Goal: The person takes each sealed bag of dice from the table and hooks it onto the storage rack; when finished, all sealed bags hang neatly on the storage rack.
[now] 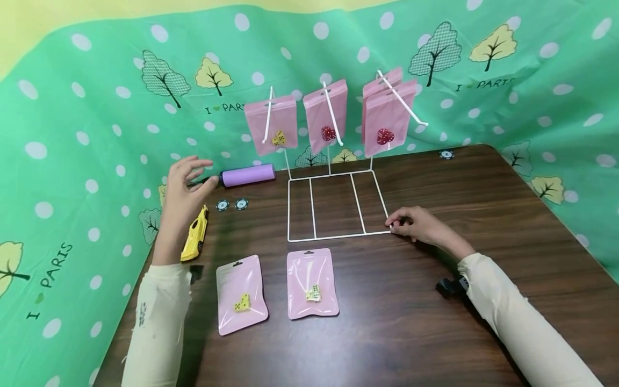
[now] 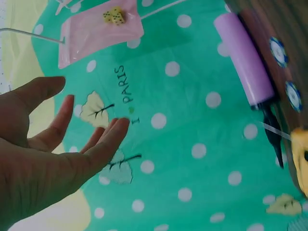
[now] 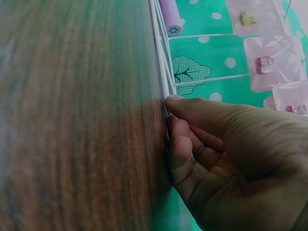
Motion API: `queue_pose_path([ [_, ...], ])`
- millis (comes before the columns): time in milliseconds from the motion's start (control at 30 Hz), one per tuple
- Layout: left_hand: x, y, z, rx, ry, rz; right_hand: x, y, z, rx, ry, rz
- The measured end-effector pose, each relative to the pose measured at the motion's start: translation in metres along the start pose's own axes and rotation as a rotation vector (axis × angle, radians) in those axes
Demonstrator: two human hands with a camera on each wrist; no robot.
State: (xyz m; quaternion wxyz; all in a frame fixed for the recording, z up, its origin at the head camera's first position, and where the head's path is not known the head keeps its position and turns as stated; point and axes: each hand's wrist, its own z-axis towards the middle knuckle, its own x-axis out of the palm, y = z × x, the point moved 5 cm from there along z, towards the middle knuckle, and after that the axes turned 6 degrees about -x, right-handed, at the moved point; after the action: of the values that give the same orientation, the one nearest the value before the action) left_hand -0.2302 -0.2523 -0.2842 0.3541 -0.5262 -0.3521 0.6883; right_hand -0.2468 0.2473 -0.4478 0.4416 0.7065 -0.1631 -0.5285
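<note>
My right hand (image 1: 418, 226) pinches the front right corner of a white wire display rack (image 1: 338, 236) at the table's surface. On the rack's prongs hang pink zip bags: one with yellow dice (image 1: 258, 118) on the left, one with red dice (image 1: 316, 107) in the middle, and a front bag with red dice (image 1: 374, 115) on the right, another behind it. My left hand (image 1: 186, 185) is raised at the left with nothing in it, fingers spread and loosely bent. In the left wrist view, the hand (image 2: 53, 149) appears against the green cloth.
Two pink bags, one with yellow dice (image 1: 227, 285) and one with pale dice (image 1: 297, 274), lie before the rack. A yellow toy car (image 1: 195, 236), a purple pump (image 1: 249, 175) and two poker chips (image 1: 242, 203) are at left. Another chip (image 1: 446, 155) lies back right.
</note>
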Motion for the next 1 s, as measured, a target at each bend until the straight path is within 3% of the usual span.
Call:
queue_pose_path([
  [300,-0.007,0.030,-0.062,0.006,0.069,0.301,-0.002,0.000,0.000,0.005,-0.005,-0.017],
  [600,0.006,0.062,-0.115,-0.123,0.212,0.339,-0.002,0.001,0.002,-0.003,-0.006,-0.014],
  [833,0.019,0.080,-0.144,-0.247,0.215,0.463,-0.001,0.001,0.001,0.015,-0.001,-0.004],
  [1000,0.027,0.094,-0.157,-0.336,0.239,0.504,0.000,0.001,0.001,0.021,0.000,-0.008],
])
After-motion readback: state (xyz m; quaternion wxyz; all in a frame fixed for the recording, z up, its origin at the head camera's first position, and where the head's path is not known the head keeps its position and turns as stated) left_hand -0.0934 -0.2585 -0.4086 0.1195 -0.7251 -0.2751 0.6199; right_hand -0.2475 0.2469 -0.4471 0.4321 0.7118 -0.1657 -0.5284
